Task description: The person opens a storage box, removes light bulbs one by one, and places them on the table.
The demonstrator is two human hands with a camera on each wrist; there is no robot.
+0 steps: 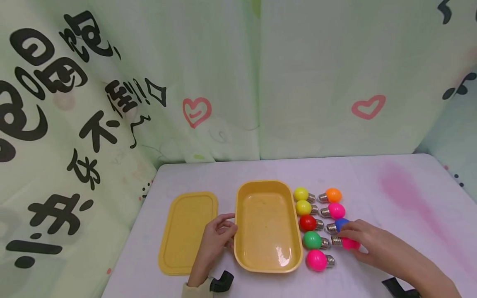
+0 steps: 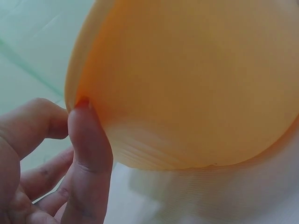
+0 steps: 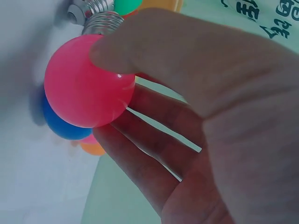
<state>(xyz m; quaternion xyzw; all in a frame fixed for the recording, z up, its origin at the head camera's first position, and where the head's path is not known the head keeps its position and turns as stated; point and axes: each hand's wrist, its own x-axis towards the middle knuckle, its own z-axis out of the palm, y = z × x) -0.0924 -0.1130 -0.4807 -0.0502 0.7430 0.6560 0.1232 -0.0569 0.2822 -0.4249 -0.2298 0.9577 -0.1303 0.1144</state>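
My left hand (image 1: 217, 238) pinches the left wall of a yellow plastic box (image 1: 266, 223), thumb and fingers at its rim in the left wrist view. The box lies uncovered with nothing in it. To its right, my right hand (image 1: 372, 242) holds a pink light bulb (image 3: 77, 81) by its round part, with the thumb on one side and the fingers on the other. That bulb's metal screw base (image 1: 336, 241) points left, towards a green bulb (image 1: 312, 240). Just behind it lies a blue bulb (image 1: 340, 224), partly covered by my fingers.
Beside the box run two columns of bulbs: two yellow ones (image 1: 301, 193), a red one (image 1: 307, 222) and a pink one (image 1: 316, 260) on the left; orange (image 1: 333, 195) and pink (image 1: 337, 210) on the right. A yellow lid (image 1: 189, 231) lies left of the box.
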